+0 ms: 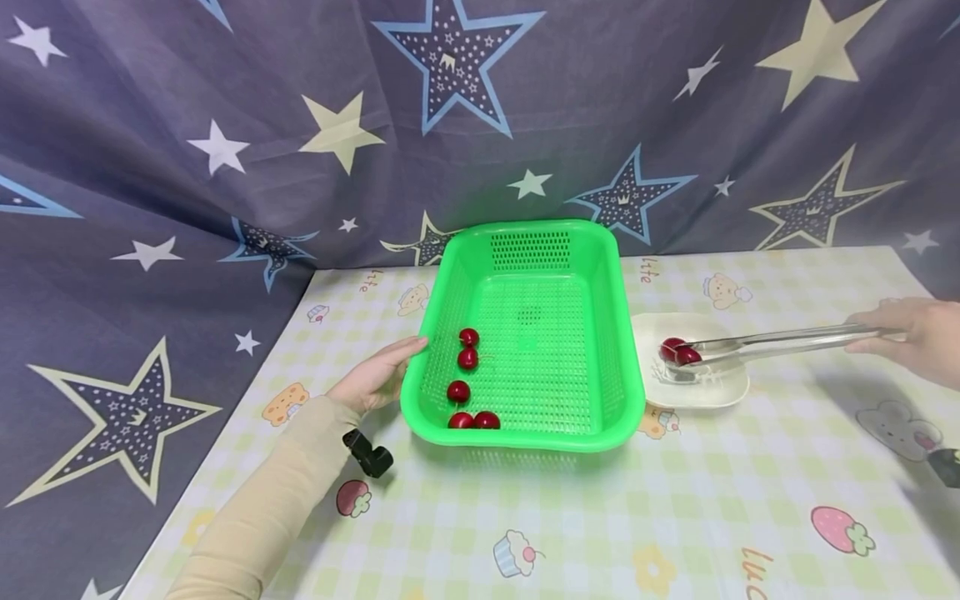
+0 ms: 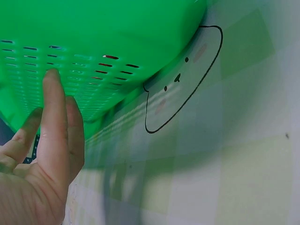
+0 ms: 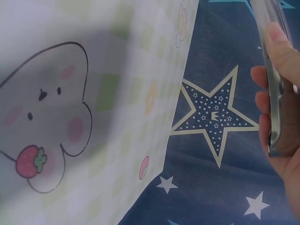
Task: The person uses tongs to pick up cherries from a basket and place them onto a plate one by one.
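A dark blue cloth [image 1: 285,75] with printed stars hangs behind the table and shows also at its left side. A checked tablecloth [image 1: 420,533] in pale green and white, with small drawings such as a cupcake and strawberries, covers the table.

On it stands a green basket [image 1: 525,440], which has many small holes in its walls and bottom. A beige sleeve [image 1: 277,500] comes in from the lower left. At the right side of the basket lies a white plate [image 1: 723,392]; the basket's rim covers its near edge in the head view, so I cannot tell if they touch.

The metal tongs [image 1: 795,335] reach over the plate from the right. The right hand [image 1: 918,337] grasps their handle end, with thumb and fingers bent around it. The left hand [image 1: 382,371] is at the left wall of the basket; its fingers are extended and rest against the wall, not clenched. A black device [image 1: 367,454] is at the left wrist.

In the basket, 5 red cherries [image 1: 458,392] lie along its left side, the nearest 2 side by side. The other 2 cherries [image 1: 686,356] are at the tips of the tongs, over the plate; I cannot tell if they are lifted.
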Demonstrator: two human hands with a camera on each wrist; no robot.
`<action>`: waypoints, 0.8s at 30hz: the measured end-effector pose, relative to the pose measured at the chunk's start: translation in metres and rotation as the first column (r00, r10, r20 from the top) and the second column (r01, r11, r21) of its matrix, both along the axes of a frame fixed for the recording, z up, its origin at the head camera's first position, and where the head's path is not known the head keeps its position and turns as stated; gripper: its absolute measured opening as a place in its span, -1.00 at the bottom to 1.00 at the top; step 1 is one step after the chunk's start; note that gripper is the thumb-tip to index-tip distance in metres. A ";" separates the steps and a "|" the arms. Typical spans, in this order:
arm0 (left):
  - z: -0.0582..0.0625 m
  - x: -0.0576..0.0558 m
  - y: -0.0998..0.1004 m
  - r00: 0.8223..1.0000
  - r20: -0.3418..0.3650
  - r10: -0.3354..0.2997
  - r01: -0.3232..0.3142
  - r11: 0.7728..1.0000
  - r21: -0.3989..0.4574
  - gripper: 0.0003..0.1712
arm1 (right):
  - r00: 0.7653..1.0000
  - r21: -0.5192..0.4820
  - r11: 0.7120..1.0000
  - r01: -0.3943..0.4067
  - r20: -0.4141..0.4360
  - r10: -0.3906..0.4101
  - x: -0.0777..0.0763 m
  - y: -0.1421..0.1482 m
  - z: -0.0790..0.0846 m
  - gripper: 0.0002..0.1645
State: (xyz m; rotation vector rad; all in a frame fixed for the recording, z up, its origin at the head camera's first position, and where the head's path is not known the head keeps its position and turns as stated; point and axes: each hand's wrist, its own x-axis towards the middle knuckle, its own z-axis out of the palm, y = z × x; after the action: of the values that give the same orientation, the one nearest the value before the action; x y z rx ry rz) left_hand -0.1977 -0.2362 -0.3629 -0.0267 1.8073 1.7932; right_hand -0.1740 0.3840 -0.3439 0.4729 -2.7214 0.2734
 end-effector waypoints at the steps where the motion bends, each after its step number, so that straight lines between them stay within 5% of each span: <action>1: 0.000 0.000 0.000 1.000 0.001 0.003 -0.003 1.000 -0.002 -0.29 | 1.000 0.008 1.000 -0.012 -0.016 0.012 0.000 0.000 0.001 -0.44; 16: 0.002 0.001 0.001 1.000 0.007 0.011 -0.011 1.000 0.004 -0.30 | 0.984 0.093 0.987 -0.132 -0.108 0.142 -0.005 -0.001 0.005 -0.49; 24: 0.001 0.000 0.001 1.000 0.014 -0.002 0.001 0.999 0.043 -0.33 | 0.997 0.134 0.990 -0.047 0.064 0.039 -0.002 -0.005 0.005 -0.40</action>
State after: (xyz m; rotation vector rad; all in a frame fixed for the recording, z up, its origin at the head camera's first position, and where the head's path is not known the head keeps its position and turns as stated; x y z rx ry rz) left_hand -0.1974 -0.2352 -0.3617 -0.0215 1.7578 1.8260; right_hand -0.1759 0.3788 -0.3393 0.5701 -2.8039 0.1155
